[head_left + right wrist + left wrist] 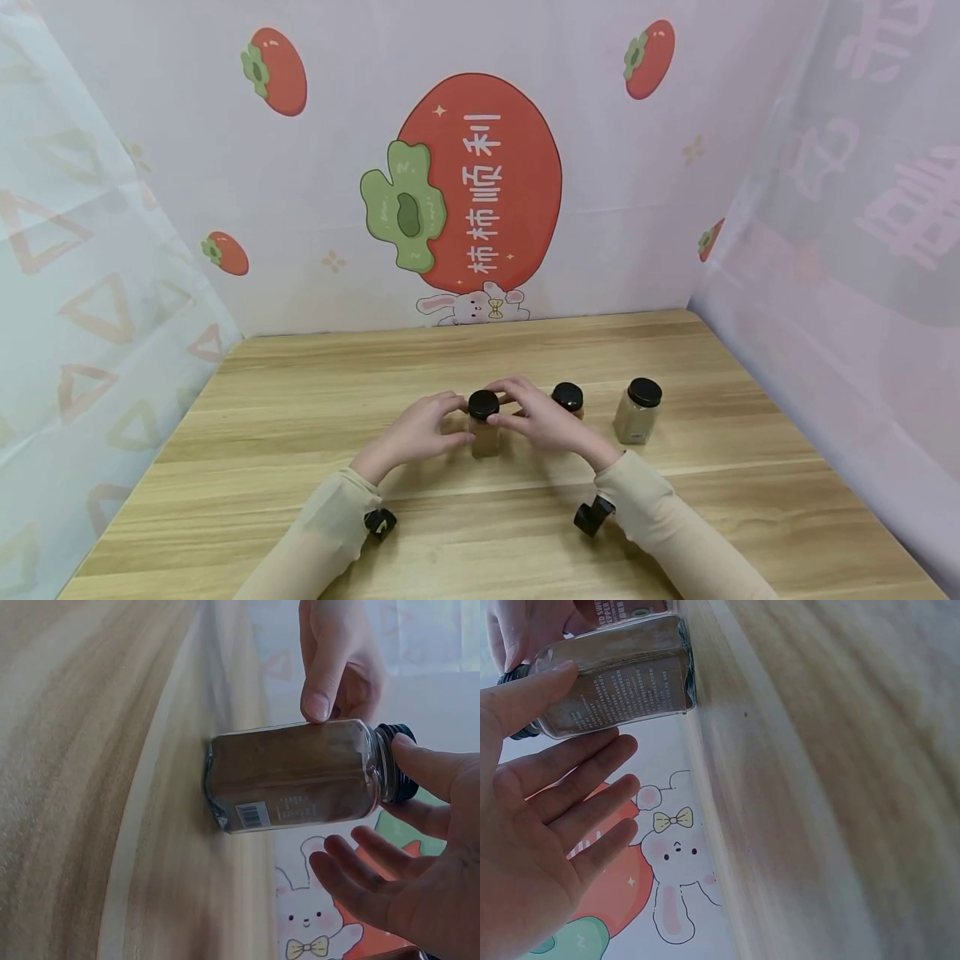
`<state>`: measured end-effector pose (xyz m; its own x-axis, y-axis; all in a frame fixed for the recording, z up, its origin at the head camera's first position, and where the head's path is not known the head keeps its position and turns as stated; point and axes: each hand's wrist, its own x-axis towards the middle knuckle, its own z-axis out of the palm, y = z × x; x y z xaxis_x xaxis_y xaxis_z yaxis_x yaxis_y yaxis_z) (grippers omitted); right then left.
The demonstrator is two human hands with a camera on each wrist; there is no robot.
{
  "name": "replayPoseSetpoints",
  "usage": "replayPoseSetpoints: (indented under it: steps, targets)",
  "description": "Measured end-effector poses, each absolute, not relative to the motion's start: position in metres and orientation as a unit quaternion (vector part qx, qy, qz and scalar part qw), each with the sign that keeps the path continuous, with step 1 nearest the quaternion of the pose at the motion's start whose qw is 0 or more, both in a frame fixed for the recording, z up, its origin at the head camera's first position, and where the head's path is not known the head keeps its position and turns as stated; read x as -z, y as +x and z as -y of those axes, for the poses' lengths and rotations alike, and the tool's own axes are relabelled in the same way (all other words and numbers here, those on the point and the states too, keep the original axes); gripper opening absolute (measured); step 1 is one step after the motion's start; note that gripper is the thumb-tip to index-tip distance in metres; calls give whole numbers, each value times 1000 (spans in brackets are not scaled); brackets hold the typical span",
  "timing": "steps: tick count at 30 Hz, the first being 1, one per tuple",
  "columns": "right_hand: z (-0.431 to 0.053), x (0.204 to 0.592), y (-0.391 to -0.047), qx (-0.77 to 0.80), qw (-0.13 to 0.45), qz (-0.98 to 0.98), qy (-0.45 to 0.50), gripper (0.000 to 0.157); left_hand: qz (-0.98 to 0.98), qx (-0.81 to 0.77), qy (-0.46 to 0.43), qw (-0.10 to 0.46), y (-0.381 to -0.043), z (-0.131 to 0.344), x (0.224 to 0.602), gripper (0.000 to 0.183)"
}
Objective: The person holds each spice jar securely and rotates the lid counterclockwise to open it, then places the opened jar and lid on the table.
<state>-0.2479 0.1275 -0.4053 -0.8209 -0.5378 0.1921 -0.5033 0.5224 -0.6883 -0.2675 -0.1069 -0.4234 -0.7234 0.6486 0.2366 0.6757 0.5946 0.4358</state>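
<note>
Persimmon-printed cloth (600, 208) backs the wood-grain surface (322, 379), where a glass jar (485, 443) stands upright, its long axis vertical, between two equally near hands. From its right, the right hand (546, 419) pinches the black lid (483, 404); from its left, the left hand (420, 431) touches the glass with its thumb, whether gripping I cannot tell.
</note>
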Motion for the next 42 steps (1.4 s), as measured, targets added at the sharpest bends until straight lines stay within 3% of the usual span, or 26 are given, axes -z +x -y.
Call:
replayPoseSetpoints:
  steps: [17, 22, 31, 42]
  targets:
    - [-130, 405, -249, 404, 33, -865, -297, 46, 892, 252, -374, 36, -268, 107, 424, 36]
    - [-128, 407, -246, 415, 8, -864, -287, 52, 893, 251, -371, 34, -267, 107, 425, 36]
    - [-119, 416, -234, 416, -64, -879, -224, 50, 895, 253, -367, 30, -267, 106, 424, 38]
    - [-109, 420, -228, 433, -90, -877, -186, 47, 894, 251, -369, 35, -267, 106, 425, 37]
